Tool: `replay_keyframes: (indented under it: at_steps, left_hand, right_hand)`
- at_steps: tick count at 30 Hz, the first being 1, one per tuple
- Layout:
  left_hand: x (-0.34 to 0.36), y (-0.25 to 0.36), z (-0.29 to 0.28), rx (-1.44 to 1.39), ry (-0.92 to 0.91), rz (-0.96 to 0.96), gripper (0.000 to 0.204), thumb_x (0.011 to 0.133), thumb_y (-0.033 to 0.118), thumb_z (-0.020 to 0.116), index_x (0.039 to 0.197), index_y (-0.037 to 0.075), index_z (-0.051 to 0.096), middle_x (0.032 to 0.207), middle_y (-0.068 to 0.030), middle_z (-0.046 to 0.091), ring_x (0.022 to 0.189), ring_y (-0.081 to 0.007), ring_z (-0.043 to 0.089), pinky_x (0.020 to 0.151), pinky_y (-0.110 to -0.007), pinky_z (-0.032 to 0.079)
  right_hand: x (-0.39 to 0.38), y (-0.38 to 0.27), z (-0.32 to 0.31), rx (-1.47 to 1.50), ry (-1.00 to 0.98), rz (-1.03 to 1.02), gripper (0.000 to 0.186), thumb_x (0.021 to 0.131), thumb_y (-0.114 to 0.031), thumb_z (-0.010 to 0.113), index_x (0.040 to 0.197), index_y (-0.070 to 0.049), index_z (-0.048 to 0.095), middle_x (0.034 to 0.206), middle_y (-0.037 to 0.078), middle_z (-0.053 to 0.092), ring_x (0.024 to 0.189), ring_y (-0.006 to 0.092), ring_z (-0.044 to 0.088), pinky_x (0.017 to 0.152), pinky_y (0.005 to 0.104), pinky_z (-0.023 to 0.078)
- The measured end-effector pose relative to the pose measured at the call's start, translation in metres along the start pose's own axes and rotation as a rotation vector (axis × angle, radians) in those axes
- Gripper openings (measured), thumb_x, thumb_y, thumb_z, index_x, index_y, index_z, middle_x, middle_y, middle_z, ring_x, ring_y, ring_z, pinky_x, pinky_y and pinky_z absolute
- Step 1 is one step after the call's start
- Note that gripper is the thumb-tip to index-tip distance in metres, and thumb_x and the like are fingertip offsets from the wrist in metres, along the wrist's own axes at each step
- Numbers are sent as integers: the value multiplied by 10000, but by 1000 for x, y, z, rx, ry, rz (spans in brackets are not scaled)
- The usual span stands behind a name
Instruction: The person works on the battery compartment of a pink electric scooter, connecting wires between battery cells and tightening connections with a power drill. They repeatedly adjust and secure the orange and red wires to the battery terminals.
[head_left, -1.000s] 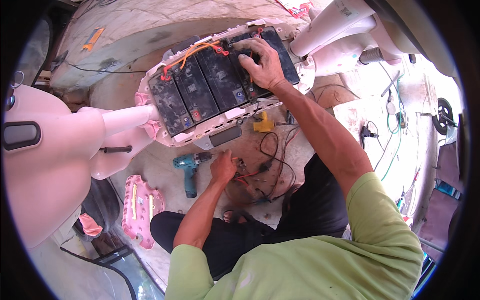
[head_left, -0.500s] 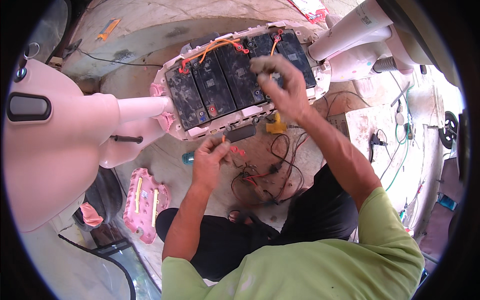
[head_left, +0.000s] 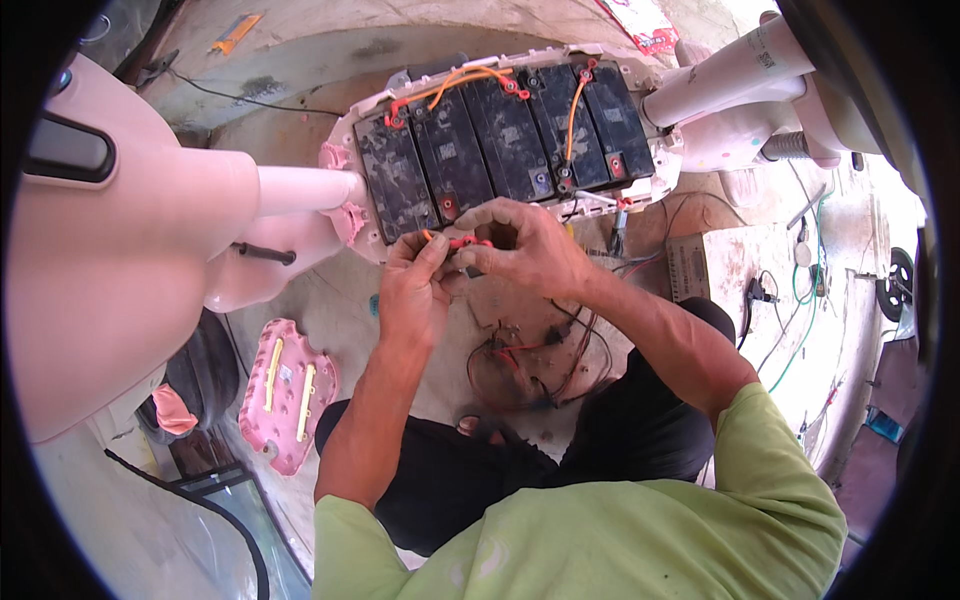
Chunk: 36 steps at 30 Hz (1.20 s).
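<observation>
My left hand [head_left: 420, 275] pinches an orange wire with a red terminal fitting [head_left: 465, 243] just below the near edge of the battery case. My right hand [head_left: 525, 255] is curled at the red fitting, its fingers closed around that end beside my left hand. Five black batteries [head_left: 509, 142] sit side by side in the pale pink case [head_left: 347, 140], their tops smeared with dust. Orange jumper wires [head_left: 572, 130] with red end covers run across some of their terminals. A white and grey connector [head_left: 620, 222] hangs from the case's near right edge.
Pink scooter bodywork [head_left: 145, 270] flanks the case. A pink perforated cover [head_left: 285, 395] lies lower left near a dark tyre [head_left: 210, 355]. Tangled cables [head_left: 540, 375] lie before my knees; the teal drill [head_left: 375, 305] is mostly hidden behind my left arm. A cardboard box [head_left: 690, 270] stands to the right.
My right hand has come down and left from the batteries to meet my left hand, which has risen with the orange wire toward the case's near edge.
</observation>
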<state>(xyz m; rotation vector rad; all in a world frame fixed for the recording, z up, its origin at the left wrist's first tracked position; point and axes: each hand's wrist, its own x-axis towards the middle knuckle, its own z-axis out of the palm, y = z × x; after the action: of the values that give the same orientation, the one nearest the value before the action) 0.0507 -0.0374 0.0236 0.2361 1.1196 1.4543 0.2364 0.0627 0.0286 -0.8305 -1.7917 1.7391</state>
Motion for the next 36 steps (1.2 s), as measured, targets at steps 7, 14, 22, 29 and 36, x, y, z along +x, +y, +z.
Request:
replay_keyframes:
  at_steps: [7, 14, 22, 29, 36]
  left_hand:
    - [2, 8, -2, 355, 40, 120, 204, 1035, 138, 767, 1188, 59, 659, 985, -50, 737, 778, -129, 719, 675, -296, 622]
    - [-12, 18, 7, 700, -13, 336, 283, 1062, 151, 760, 1281, -7, 679, 1014, -51, 753, 834, -125, 737, 741, -283, 628]
    - [-11, 12, 14, 347, -104, 228, 251, 1103, 184, 703, 1287, 16, 665, 1039, -89, 780, 835, -160, 770, 721, -291, 648]
    - [-10, 15, 5, 617, -58, 319, 214, 1108, 212, 698, 1208, 23, 710, 1024, -87, 778, 818, -145, 760, 713, -292, 645]
    - [-11, 13, -1, 239, -169, 121, 238, 1113, 232, 683, 1218, 23, 724, 999, -88, 786, 799, -151, 740, 735, -321, 616]
  right_hand:
    - [4, 2, -13, -124, -11, -87, 226, 918, -140, 820, 1084, 11, 786, 895, 96, 787, 816, 132, 721, 750, 329, 581]
    - [1, -11, -27, -230, -67, -64, 151, 954, -108, 797, 1062, -8, 765, 918, 24, 724, 807, 90, 650, 721, 290, 538]
    - [-7, -10, -18, 162, -64, 91, 254, 1053, -197, 767, 1196, 11, 744, 924, -41, 671, 832, 37, 605, 745, 242, 515]
    - [-5, -7, -25, 126, -66, 76, 263, 1081, -241, 748, 1202, -7, 759, 932, -37, 712, 833, 44, 632, 766, 253, 544]
    - [-4, -9, -27, 217, -40, 82, 266, 1099, -267, 734, 1194, -21, 771, 931, -29, 731, 799, 58, 648, 748, 257, 549]
